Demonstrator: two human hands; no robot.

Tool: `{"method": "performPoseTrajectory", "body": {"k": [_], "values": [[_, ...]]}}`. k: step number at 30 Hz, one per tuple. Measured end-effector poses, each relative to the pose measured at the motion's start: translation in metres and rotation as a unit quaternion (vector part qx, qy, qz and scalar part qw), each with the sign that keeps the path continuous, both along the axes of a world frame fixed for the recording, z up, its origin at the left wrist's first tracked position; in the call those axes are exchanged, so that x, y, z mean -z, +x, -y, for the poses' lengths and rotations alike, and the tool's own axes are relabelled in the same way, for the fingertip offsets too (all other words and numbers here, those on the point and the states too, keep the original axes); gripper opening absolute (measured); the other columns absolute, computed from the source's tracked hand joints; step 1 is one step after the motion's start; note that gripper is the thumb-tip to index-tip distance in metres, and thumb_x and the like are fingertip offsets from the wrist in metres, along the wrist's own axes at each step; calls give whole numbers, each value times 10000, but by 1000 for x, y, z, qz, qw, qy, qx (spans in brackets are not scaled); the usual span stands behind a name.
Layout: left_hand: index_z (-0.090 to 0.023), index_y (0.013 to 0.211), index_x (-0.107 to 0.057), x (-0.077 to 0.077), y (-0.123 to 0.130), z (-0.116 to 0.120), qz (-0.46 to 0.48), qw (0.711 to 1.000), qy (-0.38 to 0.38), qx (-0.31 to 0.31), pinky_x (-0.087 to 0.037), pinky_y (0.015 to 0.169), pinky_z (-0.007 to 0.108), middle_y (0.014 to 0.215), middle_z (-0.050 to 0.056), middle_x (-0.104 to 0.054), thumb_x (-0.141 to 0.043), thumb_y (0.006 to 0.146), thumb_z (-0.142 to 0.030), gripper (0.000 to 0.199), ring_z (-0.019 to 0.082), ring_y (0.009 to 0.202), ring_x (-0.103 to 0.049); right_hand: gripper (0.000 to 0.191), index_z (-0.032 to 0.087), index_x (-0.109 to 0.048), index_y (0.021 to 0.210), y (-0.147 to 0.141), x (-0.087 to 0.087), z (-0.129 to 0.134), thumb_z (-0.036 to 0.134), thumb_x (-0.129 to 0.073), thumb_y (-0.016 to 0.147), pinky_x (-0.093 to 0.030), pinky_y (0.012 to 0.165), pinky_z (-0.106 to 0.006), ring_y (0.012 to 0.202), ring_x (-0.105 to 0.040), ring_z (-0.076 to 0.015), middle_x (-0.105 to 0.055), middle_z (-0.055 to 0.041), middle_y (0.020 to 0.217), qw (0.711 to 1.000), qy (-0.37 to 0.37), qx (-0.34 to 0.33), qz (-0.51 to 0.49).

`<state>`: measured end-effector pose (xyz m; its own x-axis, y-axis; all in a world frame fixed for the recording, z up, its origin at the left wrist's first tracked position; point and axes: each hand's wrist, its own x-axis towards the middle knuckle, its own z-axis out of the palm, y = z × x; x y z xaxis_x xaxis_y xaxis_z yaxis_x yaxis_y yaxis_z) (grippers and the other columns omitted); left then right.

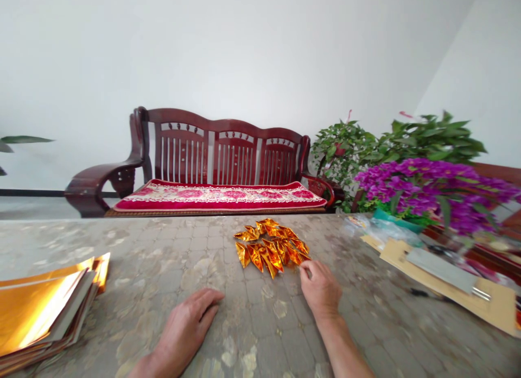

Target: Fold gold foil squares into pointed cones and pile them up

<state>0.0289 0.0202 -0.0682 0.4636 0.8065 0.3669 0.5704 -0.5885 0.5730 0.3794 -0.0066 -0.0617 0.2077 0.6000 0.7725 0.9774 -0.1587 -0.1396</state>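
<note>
Several folded gold foil paper pieces (272, 248), pointed and shiny, lie bunched in a rough ring on the table (163, 313). At the right edge of this bunch is my right hand (321, 286), its thumb and forefinger pinched together by the outermost piece. Whether a piece is between those fingertips I cannot make out. My left hand (189, 324) rests on the patterned tabletop with its fingers stretched out and nothing in them. Farther left lies a stack of gold foil paper sheets (36, 307), cut off by the picture's edge.
To the right are a clipboard-like tan board (448, 286), a black pen (421, 293) and clear plastic wrap (378, 230). Purple flowers (423, 185) in a teal pot stand behind them. A dark wooden bench (220, 150) with a red patterned cushion faces the table.
</note>
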Motion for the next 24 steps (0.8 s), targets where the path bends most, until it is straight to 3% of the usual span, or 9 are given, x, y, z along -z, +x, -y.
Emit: {"method": "performPoseTrajectory", "body": {"k": [24], "values": [[-281,959,-719,-2,2,0,-6,1000,4,11,-543,889,239,1035,3,-749,-522,914,-217,212,174,970,-703,190,243,-667,789,-1,0,-2,235,-503,885,-360,667,-273,809,-595,-179,-682,-19,838,998,-54,-37,2]]}}
